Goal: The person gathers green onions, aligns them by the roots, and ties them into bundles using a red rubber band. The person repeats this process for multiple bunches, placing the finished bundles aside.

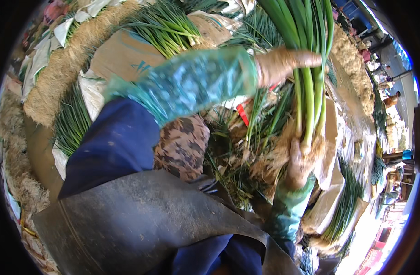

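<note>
My left hand (278,65), coming out of a teal plastic sleeve cover (196,82), grips a bunch of green onions (308,92) around the stalks. The hand is slightly blurred. My right hand (296,168) is at the bunch's pale root end, its fingers against the white bulb and the tan roots (320,144). A green plastic cover (292,206) wraps that forearm too. The leaves run out past the top of the view. Below the bunch, loose green onions (253,127) and trimmings (237,182) lie in a heap.
A dark rubber apron (144,213) covers my lap, beside a camouflage-patterned cloth (182,147). Bundled green onions (165,27) lie on printed cardboard (127,58) ahead. More bundles (72,120) stand at the left and others (347,199) at the right. Long rows of roots (65,65) line the ground.
</note>
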Tool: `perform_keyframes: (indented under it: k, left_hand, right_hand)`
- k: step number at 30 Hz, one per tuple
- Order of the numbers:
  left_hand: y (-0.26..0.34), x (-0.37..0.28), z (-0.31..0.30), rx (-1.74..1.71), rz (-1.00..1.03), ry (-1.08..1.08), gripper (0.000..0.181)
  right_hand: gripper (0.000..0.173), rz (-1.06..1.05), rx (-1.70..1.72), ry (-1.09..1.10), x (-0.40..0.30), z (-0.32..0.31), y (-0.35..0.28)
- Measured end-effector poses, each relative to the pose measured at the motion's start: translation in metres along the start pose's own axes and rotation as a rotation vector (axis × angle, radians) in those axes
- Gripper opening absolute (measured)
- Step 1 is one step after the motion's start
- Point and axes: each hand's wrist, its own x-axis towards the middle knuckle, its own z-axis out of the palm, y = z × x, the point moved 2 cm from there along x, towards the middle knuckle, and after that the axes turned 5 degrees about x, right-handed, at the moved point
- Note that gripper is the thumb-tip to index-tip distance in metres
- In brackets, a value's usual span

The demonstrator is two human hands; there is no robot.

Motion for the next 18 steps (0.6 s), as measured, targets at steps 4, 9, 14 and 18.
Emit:
perform_keyframes:
  k: [4,9,14,18]
  left_hand:
    - [0.059,0.021,-0.094,-0.005,0.067,0.018,0.047]
    - [0.151,-0.028,-0.246,-0.131,-0.082,0.249,0.062]
    - [0.065,-0.159,-0.375,1.131,-0.472,1.557,0.076]
    - [0.034,-0.220,-0.347,2.022,-0.444,0.831,0.092]
  right_hand:
    - [0.034,0.081,0.308,0.047,0.102,0.080,-0.005]
    - [0.049,0.184,1.710,0.001,0.200,0.240,-0.061]
    - [0.039,0.765,2.306,-0.437,0.146,0.448,-0.047]
    - [0.054,0.939,1.508,-0.866,0.072,0.487,-0.082]
